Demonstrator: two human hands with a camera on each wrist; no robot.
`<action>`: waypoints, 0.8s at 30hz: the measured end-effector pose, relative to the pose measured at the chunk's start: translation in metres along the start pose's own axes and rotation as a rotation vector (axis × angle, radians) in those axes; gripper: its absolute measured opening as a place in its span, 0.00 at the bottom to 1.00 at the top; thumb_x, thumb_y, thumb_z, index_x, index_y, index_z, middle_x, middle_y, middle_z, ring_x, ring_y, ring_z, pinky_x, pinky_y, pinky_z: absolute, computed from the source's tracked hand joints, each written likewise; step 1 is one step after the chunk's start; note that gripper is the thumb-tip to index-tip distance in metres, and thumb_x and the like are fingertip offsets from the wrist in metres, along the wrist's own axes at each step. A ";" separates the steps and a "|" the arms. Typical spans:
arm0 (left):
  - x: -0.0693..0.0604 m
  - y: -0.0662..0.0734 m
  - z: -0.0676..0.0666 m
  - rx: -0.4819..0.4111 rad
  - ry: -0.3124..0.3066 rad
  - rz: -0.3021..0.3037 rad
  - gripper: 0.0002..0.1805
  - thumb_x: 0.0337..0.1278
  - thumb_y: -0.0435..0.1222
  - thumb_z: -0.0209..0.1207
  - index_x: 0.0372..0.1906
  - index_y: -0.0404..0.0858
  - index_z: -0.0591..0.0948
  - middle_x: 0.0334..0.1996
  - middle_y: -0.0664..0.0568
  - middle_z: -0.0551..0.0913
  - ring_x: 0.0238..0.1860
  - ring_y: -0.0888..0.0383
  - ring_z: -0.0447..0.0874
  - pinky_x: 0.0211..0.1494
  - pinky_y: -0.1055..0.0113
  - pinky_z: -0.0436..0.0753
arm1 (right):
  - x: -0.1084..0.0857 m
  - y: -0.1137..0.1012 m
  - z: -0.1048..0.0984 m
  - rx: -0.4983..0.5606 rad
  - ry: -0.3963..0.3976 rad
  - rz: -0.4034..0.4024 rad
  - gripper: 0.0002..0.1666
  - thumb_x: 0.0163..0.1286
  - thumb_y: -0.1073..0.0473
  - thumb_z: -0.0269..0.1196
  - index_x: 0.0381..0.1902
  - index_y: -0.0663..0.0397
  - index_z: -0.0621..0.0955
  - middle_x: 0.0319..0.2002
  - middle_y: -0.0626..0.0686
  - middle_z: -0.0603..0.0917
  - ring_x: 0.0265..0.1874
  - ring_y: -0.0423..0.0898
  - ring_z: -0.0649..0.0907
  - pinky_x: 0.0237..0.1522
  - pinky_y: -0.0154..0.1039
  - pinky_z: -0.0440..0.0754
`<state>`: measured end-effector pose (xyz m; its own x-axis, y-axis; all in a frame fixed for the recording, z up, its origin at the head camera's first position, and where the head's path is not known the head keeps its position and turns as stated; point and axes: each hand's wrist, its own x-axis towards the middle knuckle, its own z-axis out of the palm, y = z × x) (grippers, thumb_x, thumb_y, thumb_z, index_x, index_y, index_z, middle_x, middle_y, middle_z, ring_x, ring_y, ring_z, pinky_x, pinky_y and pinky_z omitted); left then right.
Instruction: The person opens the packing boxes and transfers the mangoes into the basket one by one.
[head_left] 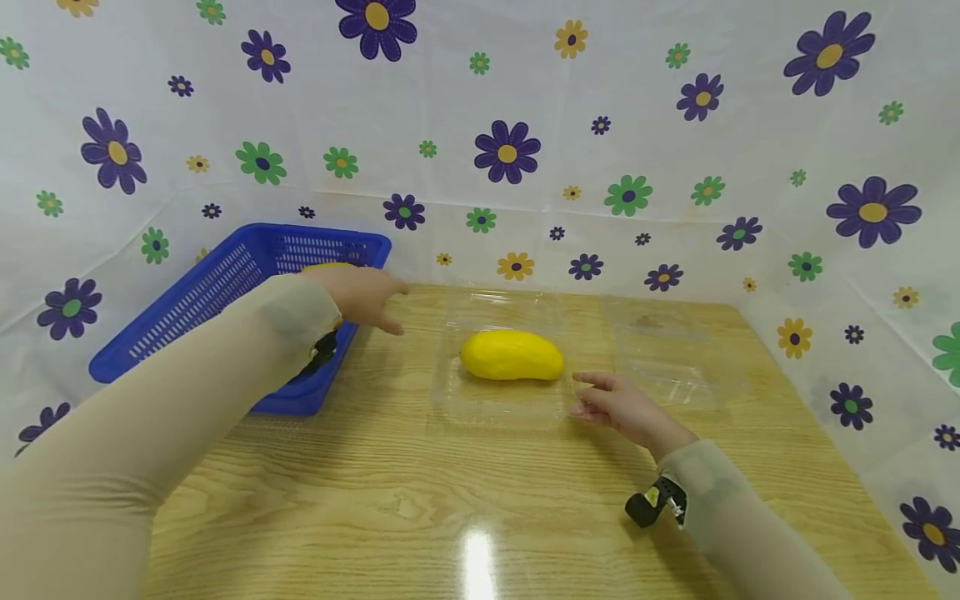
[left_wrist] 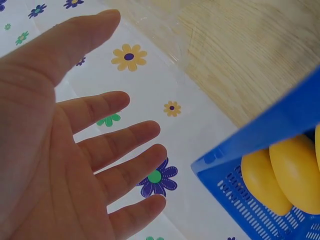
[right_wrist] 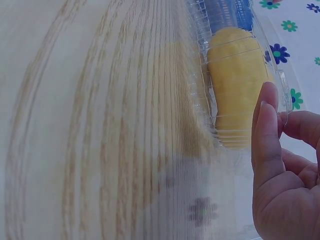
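A yellow mango (head_left: pixel 512 355) lies in a clear plastic clamshell box (head_left: pixel 495 408) in the middle of the table; its lid stands raised at the back. My right hand (head_left: pixel 618 408) pinches the box's right edge between thumb and fingers, and the right wrist view shows those fingertips (right_wrist: pixel 269 95) at the rim beside the mango (right_wrist: pixel 237 80). Over the right rim of the blue basket (head_left: pixel 318 387), my left hand (head_left: pixel 365 296) is spread and holds nothing. More yellow mangoes (left_wrist: pixel 295 175) lie inside the basket, mostly hidden by my left arm in the head view.
Another clear plastic box (head_left: pixel 667 354) stands to the right, behind my right hand. A white cloth with printed flowers (head_left: pixel 450 108) hangs along the back and sides of the wooden table (head_left: pixel 390 492).
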<state>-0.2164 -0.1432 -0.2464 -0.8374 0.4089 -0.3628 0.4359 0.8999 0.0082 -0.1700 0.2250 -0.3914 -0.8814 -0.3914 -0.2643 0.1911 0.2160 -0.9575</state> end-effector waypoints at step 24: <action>0.038 0.026 0.014 0.011 -0.049 0.068 0.39 0.57 0.54 0.57 0.68 0.37 0.62 0.64 0.43 0.67 0.63 0.46 0.65 0.66 0.50 0.62 | 0.000 0.001 -0.001 0.014 0.013 0.001 0.30 0.73 0.65 0.48 0.68 0.72 0.56 0.34 0.55 0.78 0.31 0.40 0.81 0.40 0.33 0.81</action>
<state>-0.2323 -0.1065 -0.2731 -0.7886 0.4612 -0.4067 0.4954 0.8683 0.0241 -0.1698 0.2265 -0.3923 -0.8868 -0.3793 -0.2641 0.1984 0.2036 -0.9587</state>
